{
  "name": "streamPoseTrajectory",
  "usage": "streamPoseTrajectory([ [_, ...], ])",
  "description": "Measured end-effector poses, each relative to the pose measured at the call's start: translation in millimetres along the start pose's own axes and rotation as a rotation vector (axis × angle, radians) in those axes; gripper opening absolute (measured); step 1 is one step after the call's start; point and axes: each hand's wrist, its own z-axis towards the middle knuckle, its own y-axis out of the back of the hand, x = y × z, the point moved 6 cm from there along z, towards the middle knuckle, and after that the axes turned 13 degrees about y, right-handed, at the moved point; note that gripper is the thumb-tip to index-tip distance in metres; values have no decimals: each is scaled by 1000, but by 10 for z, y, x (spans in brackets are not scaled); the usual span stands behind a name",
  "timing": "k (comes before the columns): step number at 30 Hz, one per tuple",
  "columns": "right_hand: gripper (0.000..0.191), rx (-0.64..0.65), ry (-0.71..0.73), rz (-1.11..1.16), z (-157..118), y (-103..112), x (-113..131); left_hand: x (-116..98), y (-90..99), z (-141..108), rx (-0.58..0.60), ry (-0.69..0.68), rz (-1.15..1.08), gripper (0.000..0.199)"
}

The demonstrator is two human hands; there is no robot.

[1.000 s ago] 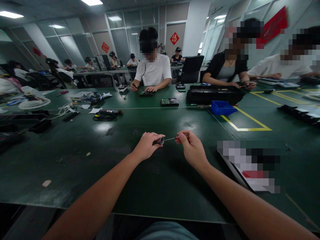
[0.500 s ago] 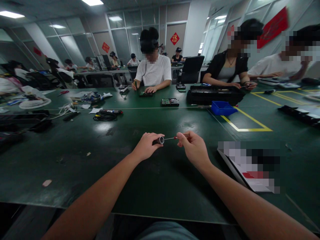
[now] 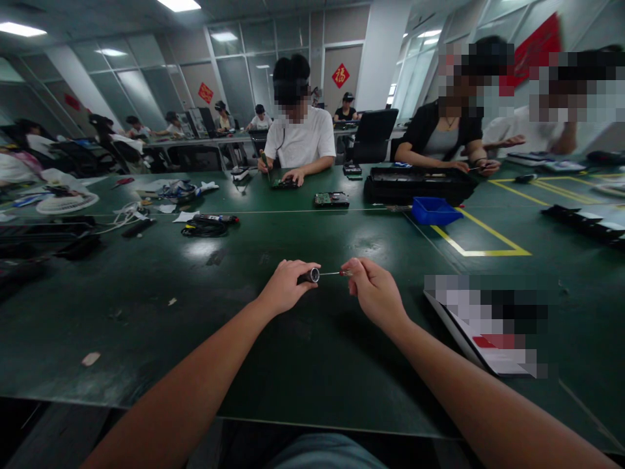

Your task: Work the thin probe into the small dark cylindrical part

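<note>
Low over the green table (image 3: 303, 365), my left hand (image 3: 284, 286) is closed around a dark cylindrical piece (image 3: 313, 275) with a pale ring at its round end, which faces me. My right hand (image 3: 375, 286) grips the handle of a screwdriver (image 3: 331, 273) with a thin metal shaft and a partly visible red-and-clear handle. The shaft points left and its tip meets the side of the cylinder near the ringed end. Whether the tip sits in a screw is too small to tell. My fingers hide most of the cylinder and much of the handle.
To the right of my right arm lies a blurred-out white item (image 3: 469, 332). Farther off are a blue bin (image 3: 435, 211), a black housing (image 3: 420, 186), a circuit-board device (image 3: 331, 199) and a coiled black cable (image 3: 209, 225). Co-workers (image 3: 300, 140) sit across the table.
The fingers of my right hand have shifted on the screwdriver handle, and more of its front end shows. My left hand and the cylinder stay nearly still.
</note>
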Motion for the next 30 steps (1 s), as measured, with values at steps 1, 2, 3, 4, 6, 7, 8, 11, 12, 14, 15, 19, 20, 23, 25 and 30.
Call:
streamPoseTrajectory([
  [1, 36, 3, -2, -3, 1, -4, -6, 3, 2, 2, -2, 3, -1, 37],
  [2, 33, 4, 0, 2, 2, -8, -11, 7, 3, 4, -4, 4, -3, 37],
  [3, 29, 6, 5, 15, 2, -15, -14, 11, 3, 7, -7, 6, -6, 37],
  [4, 27, 8, 11, 33, 1, -21, -16, 16, 4, 10, -11, 6, -8, 37],
  [6, 26, 5, 17, 63, -5, -28, -19, 22, 3, 13, -20, 5, -11, 37],
  [7, 27, 4, 15, 68, -9, -31, -24, 23, 2, 13, -21, 4, -10, 37],
  [8, 30, -1, 7, 67, -13, -32, -33, 21, 2, 13, -21, 3, -10, 36],
  [11, 26, -59, -24, 90, -23, -20, -84, 4, 8, 6, -18, 7, -10, 36],
  [12, 23, -96, -30, 124, -24, -13, -104, -4, 12, 4, -16, 10, -8, 36],
  [14, 23, -162, -36, 210, -22, -13, -144, -21, 16, 0, -10, 14, -1, 37],
  [15, 24, -187, -43, 259, -18, -19, -165, -30, 16, -1, -5, 14, 3, 37],
  [19, 29, -281, -152, 509, -9, -73, -272, -59, 31, 0, -20, 14, -18, 40],
  [20, 29, -306, -191, 579, -10, -88, -303, -67, 44, 1, -34, 9, -31, 40],
  [23, 27, -331, -293, 685, -13, -135, -394, -86, 70, 12, -51, -14, -23, 41],
  [25, 26, -333, -332, 663, -18, -143, -448, -67, 64, 27, -40, -5, 29, 39],
  [30, 26, -388, -272, 528, -22, -74, -459, 35, 6, 57, -4, 40, 95, 41],
])
